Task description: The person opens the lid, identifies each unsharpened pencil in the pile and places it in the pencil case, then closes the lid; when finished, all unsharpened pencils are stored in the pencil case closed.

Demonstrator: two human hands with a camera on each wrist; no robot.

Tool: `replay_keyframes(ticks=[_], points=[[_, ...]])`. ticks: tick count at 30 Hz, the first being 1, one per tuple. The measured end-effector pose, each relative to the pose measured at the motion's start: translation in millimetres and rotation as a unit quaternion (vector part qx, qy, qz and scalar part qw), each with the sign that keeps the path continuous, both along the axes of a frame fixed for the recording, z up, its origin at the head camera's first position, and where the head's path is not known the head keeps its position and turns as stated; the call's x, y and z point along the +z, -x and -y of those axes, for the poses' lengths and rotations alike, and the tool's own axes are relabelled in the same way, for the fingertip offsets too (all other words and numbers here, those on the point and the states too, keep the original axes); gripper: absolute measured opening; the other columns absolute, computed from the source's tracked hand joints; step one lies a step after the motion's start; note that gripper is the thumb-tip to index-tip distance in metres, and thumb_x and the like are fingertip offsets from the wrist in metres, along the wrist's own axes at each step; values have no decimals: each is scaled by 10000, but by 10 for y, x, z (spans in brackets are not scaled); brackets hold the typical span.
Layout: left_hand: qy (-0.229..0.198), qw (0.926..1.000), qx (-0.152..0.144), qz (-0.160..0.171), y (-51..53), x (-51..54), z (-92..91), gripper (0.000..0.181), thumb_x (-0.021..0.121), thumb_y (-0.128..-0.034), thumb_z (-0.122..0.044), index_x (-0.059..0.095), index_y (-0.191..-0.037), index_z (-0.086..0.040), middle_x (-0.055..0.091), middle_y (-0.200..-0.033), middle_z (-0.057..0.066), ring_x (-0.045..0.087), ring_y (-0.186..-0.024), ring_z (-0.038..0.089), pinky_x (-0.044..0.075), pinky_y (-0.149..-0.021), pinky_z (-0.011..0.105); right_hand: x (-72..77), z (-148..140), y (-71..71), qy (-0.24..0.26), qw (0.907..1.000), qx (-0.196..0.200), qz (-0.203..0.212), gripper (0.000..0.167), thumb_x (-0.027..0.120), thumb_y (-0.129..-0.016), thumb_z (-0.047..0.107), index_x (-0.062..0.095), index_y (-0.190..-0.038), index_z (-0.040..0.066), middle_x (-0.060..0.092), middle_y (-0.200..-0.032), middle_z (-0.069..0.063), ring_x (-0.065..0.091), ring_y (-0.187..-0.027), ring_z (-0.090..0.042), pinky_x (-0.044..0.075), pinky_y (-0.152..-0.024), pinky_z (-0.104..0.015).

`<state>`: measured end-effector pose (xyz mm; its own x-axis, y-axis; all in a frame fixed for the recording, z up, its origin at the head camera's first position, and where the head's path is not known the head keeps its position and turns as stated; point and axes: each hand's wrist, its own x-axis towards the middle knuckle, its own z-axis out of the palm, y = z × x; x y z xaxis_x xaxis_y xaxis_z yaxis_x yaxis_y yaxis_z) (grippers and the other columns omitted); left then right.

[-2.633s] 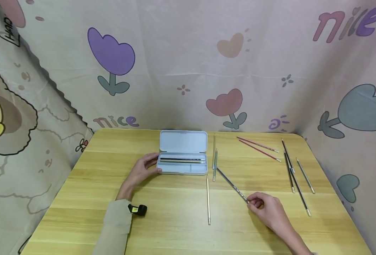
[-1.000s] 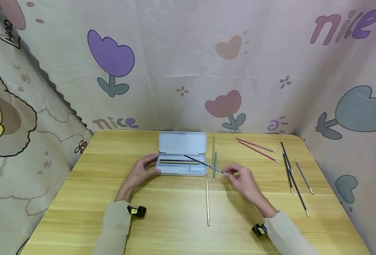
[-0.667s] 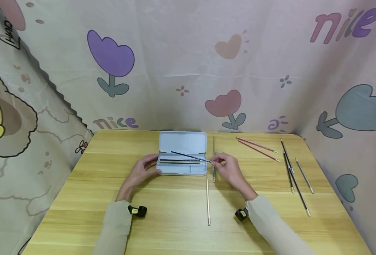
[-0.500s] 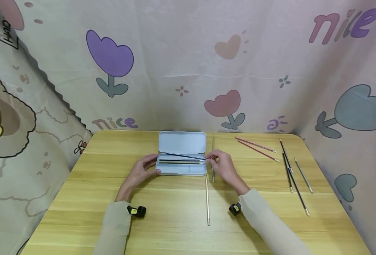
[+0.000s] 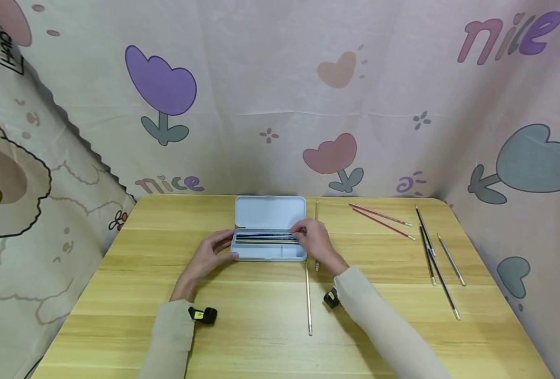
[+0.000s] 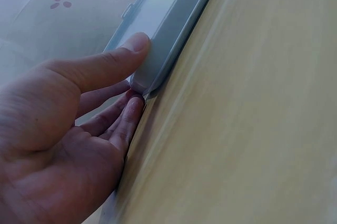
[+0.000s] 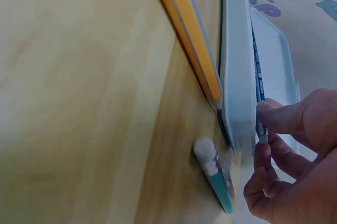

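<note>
Near the far edge of the desk (image 5: 261, 337), an uncovered case (image 5: 258, 253) is laid out, its lid (image 5: 270, 212) folded back. The left end of the case is gripped by the left hand (image 5: 210, 249): the thumb is set on the front corner and the fingers are bent against the end and back. At the opposite end, a blue pencil (image 7: 259, 84) is pinched by the right hand (image 5: 314, 239), its thumb and fingers closed near the eraser end. This pencil is held lengthwise along the rear part of the case, beside other pencils (image 5: 263, 242) lying there; whether it touches the bottom cannot be told.

Just beside the front right corner, a gold pencil (image 5: 309, 302) is pointed toward the case. A teal pencil (image 7: 218, 187) is partly hidden by the right hand in the head view, and a tan pencil (image 5: 316, 210) is seen beyond that hand. Farther right, two red pencils (image 5: 383, 223) are laid slantwise, three dark pencils (image 5: 444, 285) are overlapped, and a green pencil (image 5: 451, 260) is placed near them. Behind the desk, a printed cloth (image 5: 242, 79) is hung.
</note>
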<state>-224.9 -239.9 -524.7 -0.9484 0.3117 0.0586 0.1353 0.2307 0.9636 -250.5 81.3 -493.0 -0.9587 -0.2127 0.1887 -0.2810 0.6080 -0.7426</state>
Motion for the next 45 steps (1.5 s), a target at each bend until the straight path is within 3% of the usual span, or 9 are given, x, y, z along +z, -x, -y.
replay_keyframes(ticks=[9,19,26,33,40,45], points=[[20,9999,62,92,-1,-2,-12,713,799,-877,-2,457,-1500,51,423,-1528,253,484,-1365,434,464,-1128,336,-10,29,28,82,9999,25,72,133,716,-905,-75,782,-981,12,752,-969,-97,704,-920,-234,636,-839,-338],[-30,10000,-19,59,-15,5,-9,709,794,-879,1,453,-1498,57,421,-1526,261,480,-1363,448,469,-1124,342,97,-133,-103,779,9960,-282,349,124,708,-928,-26,770,-1024,23,717,-946,-66,632,-894,-216,599,-735,-296],[-149,9998,-105,70,-19,-6,-5,725,804,-873,-13,450,-1501,53,414,-1532,258,471,-1371,451,475,-1114,319,190,-431,-235,1073,9931,-448,151,150,712,-943,19,754,-1086,3,717,-998,-80,628,-946,-230,574,-714,-251],[-45,10000,-33,48,-29,-1,22,727,800,-881,-23,440,-1507,54,407,-1539,258,470,-1373,448,481,-1102,294,317,-738,-360,1112,9913,-702,-105,179,722,-945,49,736,-1118,3,726,-1044,-104,641,-979,-244,612,-767,-310],[8,10000,41,-14,-32,-3,39,716,797,-880,-9,447,-1501,60,411,-1536,263,469,-1373,452,464,-1121,331,383,-1126,-408,1052,9881,-1083,-283,194,727,-959,82,734,-1139,11,727,-1070,-130,627,-980,-213,557,-733,-155],[15,10000,-29,-90,-15,19,1,712,799,-882,-18,451,-1498,62,416,-1528,270,474,-1364,461,462,-1126,350,383,-1483,-403,1039,9838,-1364,-527,190,727,-958,70,736,-1130,-9,721,-1093,-181,622,-939,-118,555,-723,-101]])
